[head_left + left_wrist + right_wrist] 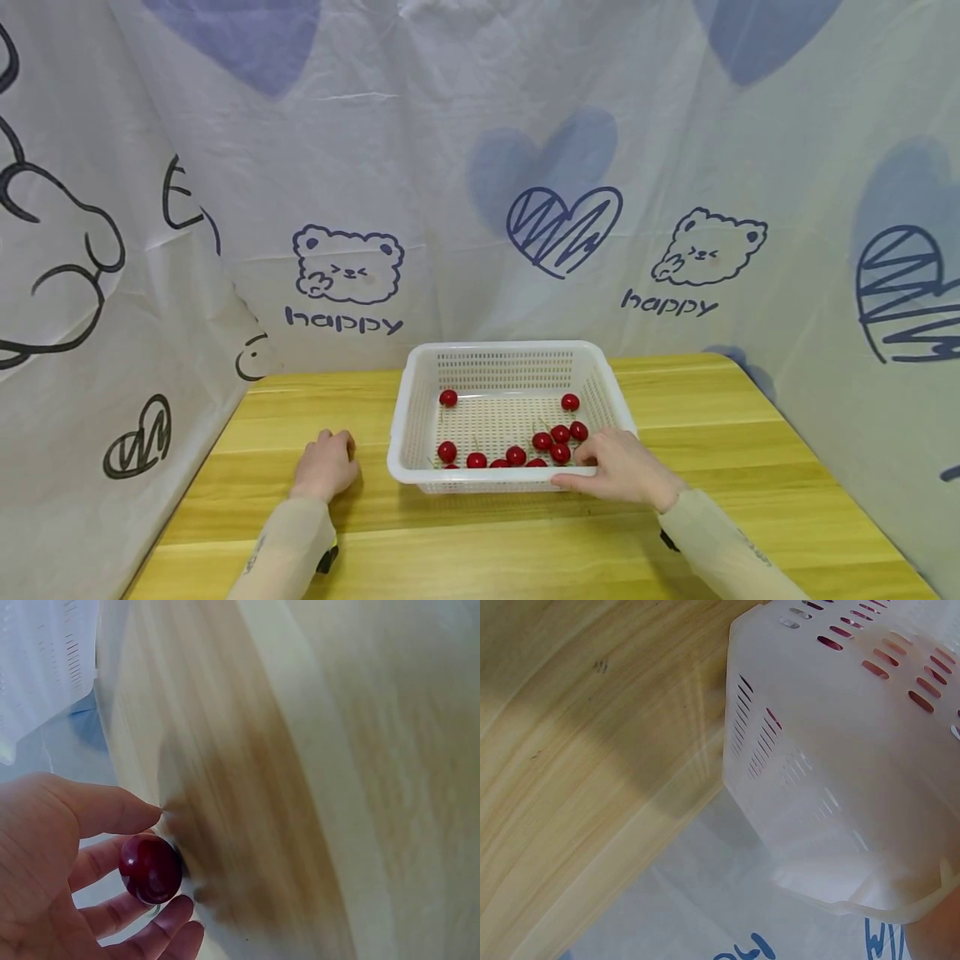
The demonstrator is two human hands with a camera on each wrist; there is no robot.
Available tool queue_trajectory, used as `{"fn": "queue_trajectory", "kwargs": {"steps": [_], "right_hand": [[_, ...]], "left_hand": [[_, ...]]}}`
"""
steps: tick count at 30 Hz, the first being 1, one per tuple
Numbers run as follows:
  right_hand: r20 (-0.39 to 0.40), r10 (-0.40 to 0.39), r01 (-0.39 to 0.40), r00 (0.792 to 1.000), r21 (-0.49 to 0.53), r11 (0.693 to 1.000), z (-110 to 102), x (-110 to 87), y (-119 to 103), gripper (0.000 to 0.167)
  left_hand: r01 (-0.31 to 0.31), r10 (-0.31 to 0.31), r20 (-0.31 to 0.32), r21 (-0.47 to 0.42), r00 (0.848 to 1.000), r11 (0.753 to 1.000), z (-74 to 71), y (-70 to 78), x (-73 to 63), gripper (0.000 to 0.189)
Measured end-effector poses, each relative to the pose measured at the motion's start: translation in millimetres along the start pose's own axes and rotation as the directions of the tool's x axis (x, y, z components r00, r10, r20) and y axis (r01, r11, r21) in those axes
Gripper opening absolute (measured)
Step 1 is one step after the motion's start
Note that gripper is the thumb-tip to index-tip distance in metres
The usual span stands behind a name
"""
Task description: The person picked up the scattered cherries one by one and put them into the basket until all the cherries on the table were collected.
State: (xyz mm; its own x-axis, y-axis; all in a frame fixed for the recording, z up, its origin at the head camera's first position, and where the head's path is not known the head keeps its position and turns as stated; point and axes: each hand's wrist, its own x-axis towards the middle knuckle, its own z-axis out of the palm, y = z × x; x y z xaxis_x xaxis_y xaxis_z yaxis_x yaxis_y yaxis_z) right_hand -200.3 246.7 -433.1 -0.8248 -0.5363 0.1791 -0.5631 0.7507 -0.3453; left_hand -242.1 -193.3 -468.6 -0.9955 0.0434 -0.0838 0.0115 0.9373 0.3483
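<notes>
A white plastic basket (401,433) with slotted walls stands on the wooden table, holding several red cherries (515,455), most of them along its near side and right half. My right hand (626,468) grips the near rim by the right corner, thumb outside and fingers over the inside. In the right wrist view only a sliver of that hand shows beside the basket rim (855,907). To the left of the basket, my left hand (326,467) is low over the table. Its fingers curve loosely round one dark red cherry (150,868), close to the tabletop.
The wooden table (480,542) reaches forward to a pale hanging cloth (450,167) printed with hearts and bear faces. More of this cloth closes off the left and right sides. Table surface shows on both sides of the basket and before it.
</notes>
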Motion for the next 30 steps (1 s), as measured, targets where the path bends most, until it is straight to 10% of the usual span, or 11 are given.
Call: {"fn": "queue_trajectory", "kwargs": {"steps": [30], "right_hand": [[0.034, 0.008, -0.007, 0.999, -0.014, 1.000, 4, 7.1, -13, 0.055]], "left_hand": [[-0.057, 0.053, -0.107, -0.034, 0.993, 0.998, -13.2, -0.2, -7.8, 0.027]]}}
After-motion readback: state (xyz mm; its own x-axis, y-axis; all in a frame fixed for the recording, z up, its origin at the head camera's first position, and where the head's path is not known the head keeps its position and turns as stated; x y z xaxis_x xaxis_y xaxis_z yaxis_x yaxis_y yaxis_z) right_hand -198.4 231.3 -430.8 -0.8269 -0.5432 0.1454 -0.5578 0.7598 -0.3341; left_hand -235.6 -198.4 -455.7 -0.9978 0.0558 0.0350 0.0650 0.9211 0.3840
